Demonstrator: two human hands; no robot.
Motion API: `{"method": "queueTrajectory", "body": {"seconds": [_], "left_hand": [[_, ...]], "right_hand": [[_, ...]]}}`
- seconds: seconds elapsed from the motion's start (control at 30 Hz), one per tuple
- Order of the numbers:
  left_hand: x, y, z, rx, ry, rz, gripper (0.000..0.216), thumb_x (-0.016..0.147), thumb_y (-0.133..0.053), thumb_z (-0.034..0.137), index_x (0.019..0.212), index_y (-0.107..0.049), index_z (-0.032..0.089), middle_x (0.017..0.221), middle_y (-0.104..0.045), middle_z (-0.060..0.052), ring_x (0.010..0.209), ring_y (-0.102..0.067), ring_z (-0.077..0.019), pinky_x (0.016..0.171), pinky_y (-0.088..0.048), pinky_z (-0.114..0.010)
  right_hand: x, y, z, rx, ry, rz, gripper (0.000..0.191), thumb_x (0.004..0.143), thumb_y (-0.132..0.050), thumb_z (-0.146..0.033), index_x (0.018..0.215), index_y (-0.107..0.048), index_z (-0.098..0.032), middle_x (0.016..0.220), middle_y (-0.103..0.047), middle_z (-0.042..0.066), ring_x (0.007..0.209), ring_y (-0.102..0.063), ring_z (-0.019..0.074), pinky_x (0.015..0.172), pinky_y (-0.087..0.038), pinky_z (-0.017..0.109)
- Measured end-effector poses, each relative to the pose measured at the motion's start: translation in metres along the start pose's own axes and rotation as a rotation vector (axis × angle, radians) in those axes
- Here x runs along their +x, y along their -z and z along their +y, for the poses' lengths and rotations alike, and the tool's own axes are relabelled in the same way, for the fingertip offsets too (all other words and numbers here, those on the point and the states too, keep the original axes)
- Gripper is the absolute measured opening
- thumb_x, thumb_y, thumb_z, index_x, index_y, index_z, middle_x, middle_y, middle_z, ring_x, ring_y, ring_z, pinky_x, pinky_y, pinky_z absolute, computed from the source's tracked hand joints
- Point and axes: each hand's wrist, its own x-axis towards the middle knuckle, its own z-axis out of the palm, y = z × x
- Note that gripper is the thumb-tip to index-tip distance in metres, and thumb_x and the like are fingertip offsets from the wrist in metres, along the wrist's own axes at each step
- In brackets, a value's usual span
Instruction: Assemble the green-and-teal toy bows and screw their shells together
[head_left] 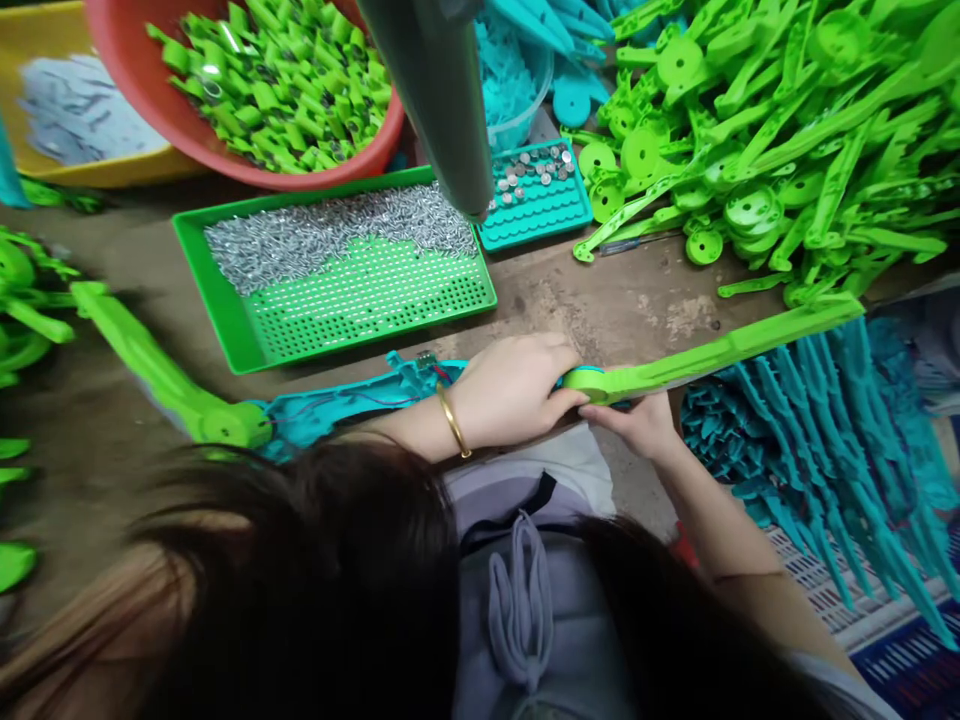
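A long blue plastic piece (337, 400) with thin wires and a small circuit board lies along the table's near edge. At its left end is a lime-green plastic arm (157, 375) with a round hub. Its right end meets the round hub of a second green plastic arm (720, 350), which points out to the right. My left hand (517, 390), with a gold bangle on the wrist, is closed over the blue piece beside that hub. Beneath the second arm, my right hand (641, 422) grips it from below, thumb near the hub; its other fingers are mostly hidden.
A green tray (330, 345) of small screws lies beyond my hands, by a blue ridged tray (525, 215) with metal discs. A dark pole (442, 110) hangs above. Behind are a red basin (135, 90), yellow bin (82, 172) and green arm pile (750, 150); blue pieces (825, 450) lie at right.
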Motion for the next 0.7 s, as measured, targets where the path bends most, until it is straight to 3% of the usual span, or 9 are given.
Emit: {"method": "queueTrajectory", "body": {"seconds": [0.13,0.2,0.27,0.33,0.43,0.57,0.63,0.7], "left_hand": [[0.004,-0.003,-0.006,-0.01,0.002,-0.052,0.028,0.092,-0.056,0.038,0.101,-0.069,0.014,0.099,-0.069,-0.009,0.093,-0.066,-0.0241,0.08,-0.048,-0.034],[0.005,-0.006,-0.01,-0.008,0.017,-0.066,0.029,0.092,-0.057,0.038,0.102,-0.069,0.014,0.1,-0.07,-0.009,0.095,-0.066,-0.0247,0.081,-0.049,-0.034],[0.007,-0.01,-0.013,-0.004,0.022,-0.082,0.03,0.092,-0.057,0.039,0.103,-0.069,0.014,0.101,-0.07,-0.009,0.096,-0.067,-0.025,0.083,-0.049,-0.035],[0.008,-0.013,-0.015,0.002,0.016,-0.088,0.03,0.092,-0.057,0.039,0.102,-0.069,0.014,0.101,-0.071,-0.01,0.096,-0.067,-0.0246,0.083,-0.049,-0.035],[0.01,-0.017,-0.018,0.006,0.004,-0.078,0.03,0.091,-0.057,0.04,0.102,-0.07,0.015,0.1,-0.072,-0.009,0.094,-0.067,-0.0231,0.082,-0.05,-0.033],[0.012,-0.016,-0.021,0.018,0.007,-0.085,0.031,0.091,-0.056,0.041,0.101,-0.071,0.015,0.1,-0.073,-0.009,0.095,-0.067,-0.0222,0.081,-0.049,-0.031],[0.013,-0.013,-0.021,0.022,0.02,-0.094,0.033,0.092,-0.054,0.042,0.1,-0.071,0.014,0.101,-0.073,-0.01,0.095,-0.067,-0.0226,0.081,-0.048,-0.031],[0.013,-0.01,-0.021,0.009,0.017,-0.1,0.035,0.092,-0.053,0.043,0.1,-0.072,0.014,0.1,-0.074,-0.009,0.094,-0.067,-0.0227,0.08,-0.046,-0.031]], "right_hand": [[0.01,0.025,-0.007,0.108,-0.061,-0.119,0.049,0.064,-0.084,-0.05,0.103,-0.069,-0.024,0.099,-0.076,0.005,0.092,-0.072,0.0244,0.087,-0.058,0.042],[0.019,0.046,-0.018,0.218,-0.004,-0.005,0.059,0.071,-0.073,-0.065,0.115,-0.064,-0.027,0.107,-0.075,0.005,0.095,-0.072,0.0239,0.087,-0.059,0.042],[0.031,0.064,-0.031,0.277,0.101,0.195,0.054,0.078,-0.061,-0.07,0.114,-0.062,-0.029,0.105,-0.075,0.003,0.093,-0.073,0.0218,0.086,-0.06,0.042],[0.044,0.076,-0.041,0.263,0.175,0.329,0.039,0.083,-0.062,-0.063,0.104,-0.064,-0.03,0.094,-0.075,0.0,0.086,-0.073,0.0194,0.084,-0.06,0.04],[0.06,0.081,-0.044,0.265,0.204,0.392,0.026,0.082,-0.07,-0.051,0.091,-0.065,-0.027,0.076,-0.072,-0.002,0.074,-0.072,0.0172,0.076,-0.062,0.036],[0.061,0.077,-0.028,0.307,0.113,0.344,0.039,0.081,-0.065,-0.062,0.095,-0.064,-0.026,0.084,-0.074,0.0,0.081,-0.074,0.0196,0.077,-0.062,0.038],[0.044,0.067,-0.018,0.273,0.011,0.277,0.047,0.081,-0.06,-0.069,0.101,-0.063,-0.026,0.094,-0.076,0.003,0.09,-0.074,0.0221,0.079,-0.062,0.04],[0.02,0.05,-0.01,0.209,-0.115,0.145,0.048,0.077,-0.066,-0.066,0.103,-0.063,-0.026,0.099,-0.076,0.004,0.095,-0.073,0.0239,0.082,-0.061,0.042]]}}
